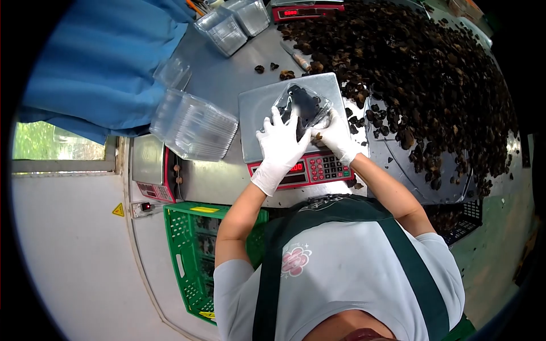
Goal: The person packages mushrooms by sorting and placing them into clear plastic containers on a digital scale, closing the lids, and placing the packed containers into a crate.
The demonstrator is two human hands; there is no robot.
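A clear plastic tray [323,103] with dark wood ear mushrooms [304,104] in it sits on the metal plate of a red digital scale [250,105]. My left hand [280,149], in a white glove, rests at the tray's near left side with fingers spread over its edge. At the near right corner, my right hand [336,138], also gloved, has its fingers closed around a small brownish mushroom piece [317,136]. The palms hide part of the tray's near edge. Part of the scale's display is covered by the left glove.
A large heap of wood ear mushrooms [421,68] covers the table's right side. Stacked empty trays [196,125] stand at left, more trays [230,28] at the back. A knife [296,57] lies behind the scale. Another scale [152,165] and a green crate [185,256] are at left.
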